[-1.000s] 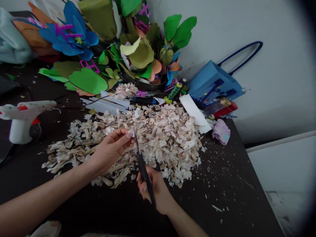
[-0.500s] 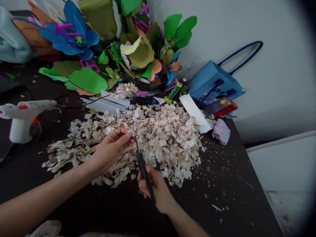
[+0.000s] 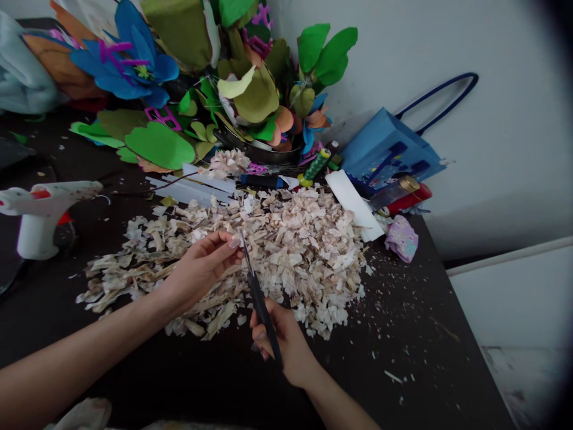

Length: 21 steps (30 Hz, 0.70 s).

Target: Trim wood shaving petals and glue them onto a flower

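Between the thumb and fingers of my left hand is pinched a small pale scrap, thin like paper or a dried petal. My right hand is wrapped round the dark handles of a pair of scissors. The scissor blades point up and away, with their tips right beside the scrap at my left fingertips. Under and behind both hands spreads a wide heap of beige and whitish flakes, with longer curled strips at its left side.
A white glue gun stands at the left. Cloth-like flowers, clear sticks and a green thread spool lie behind the heap. To the right are a white strip, a blue bag, a crumpled wad and the table edge.
Almost nothing differs. The fingers of my right hand have shifted very slightly on the scissor handles, while my left hand keeps its pinch in the same place.
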Each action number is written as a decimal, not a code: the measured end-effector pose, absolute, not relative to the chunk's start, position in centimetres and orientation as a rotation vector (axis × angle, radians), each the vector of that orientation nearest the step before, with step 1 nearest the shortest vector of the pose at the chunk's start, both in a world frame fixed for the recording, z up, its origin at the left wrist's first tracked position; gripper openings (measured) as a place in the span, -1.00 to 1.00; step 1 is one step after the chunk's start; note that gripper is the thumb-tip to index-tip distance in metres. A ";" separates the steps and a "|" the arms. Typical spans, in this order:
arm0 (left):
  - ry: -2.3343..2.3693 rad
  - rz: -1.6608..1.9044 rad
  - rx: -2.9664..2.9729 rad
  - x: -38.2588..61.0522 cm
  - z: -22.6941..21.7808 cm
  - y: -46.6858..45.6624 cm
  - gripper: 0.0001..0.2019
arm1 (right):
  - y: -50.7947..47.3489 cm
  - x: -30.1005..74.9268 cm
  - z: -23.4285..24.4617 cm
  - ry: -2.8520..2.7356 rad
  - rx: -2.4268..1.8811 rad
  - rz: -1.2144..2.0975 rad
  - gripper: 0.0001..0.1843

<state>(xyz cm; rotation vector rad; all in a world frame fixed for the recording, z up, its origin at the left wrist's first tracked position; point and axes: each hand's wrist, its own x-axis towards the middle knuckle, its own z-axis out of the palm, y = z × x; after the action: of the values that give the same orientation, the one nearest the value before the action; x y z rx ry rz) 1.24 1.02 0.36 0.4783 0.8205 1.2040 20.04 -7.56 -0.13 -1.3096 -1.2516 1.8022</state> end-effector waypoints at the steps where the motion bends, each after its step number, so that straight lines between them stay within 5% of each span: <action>1: 0.820 1.194 0.482 1.2 0.5 1.1 -0.74 | -7.6 20.1 -0.1 -1.243 -1.310 1.810 -0.42; 21: 0.773 0.970 0.672 -1.2 0.8 2.7 -0.77 | -7.4 21.8 -0.5 -1.293 -1.354 1.818 -0.60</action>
<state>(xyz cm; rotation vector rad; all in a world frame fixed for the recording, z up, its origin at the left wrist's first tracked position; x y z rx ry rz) -1.16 2.66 0.82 0.6718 0.7729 0.9699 21.75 -7.37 -0.52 -1.3537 -1.2926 1.8177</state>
